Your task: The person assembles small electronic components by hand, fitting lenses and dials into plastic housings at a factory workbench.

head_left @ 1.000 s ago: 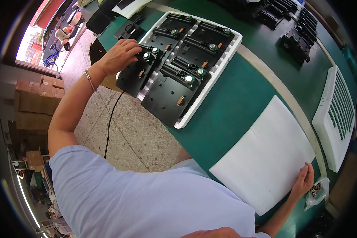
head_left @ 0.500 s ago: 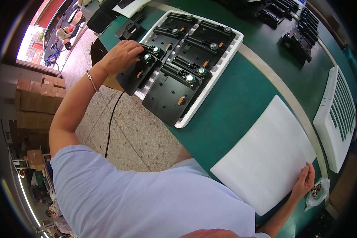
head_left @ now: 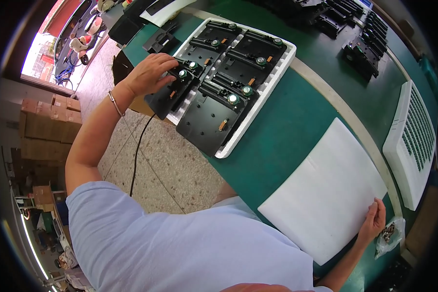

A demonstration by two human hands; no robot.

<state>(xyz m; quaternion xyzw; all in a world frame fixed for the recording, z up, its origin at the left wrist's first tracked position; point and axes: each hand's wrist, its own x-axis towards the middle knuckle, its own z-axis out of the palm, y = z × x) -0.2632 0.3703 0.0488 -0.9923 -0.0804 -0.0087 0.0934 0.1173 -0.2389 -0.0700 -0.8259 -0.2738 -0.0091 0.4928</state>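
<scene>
My left hand grips the near left black plastic plate in a white foam tray on the green table. The tray holds several such black plates with small green-and-silver round parts. Another black plate lies at the tray's near end. My right hand rests on the near right edge of a white foam sheet, fingers curled on its rim. A small clear bag of tiny parts lies just right of that hand.
A white ribbed foam tray lies at the right. More black parts sit at the table's far side. Cardboard boxes stand on the floor to the left, and a black cable hangs off the table edge.
My left hand has shifted slightly on the black plate at the tray's left side. My right hand stays on the foam sheet's edge.
</scene>
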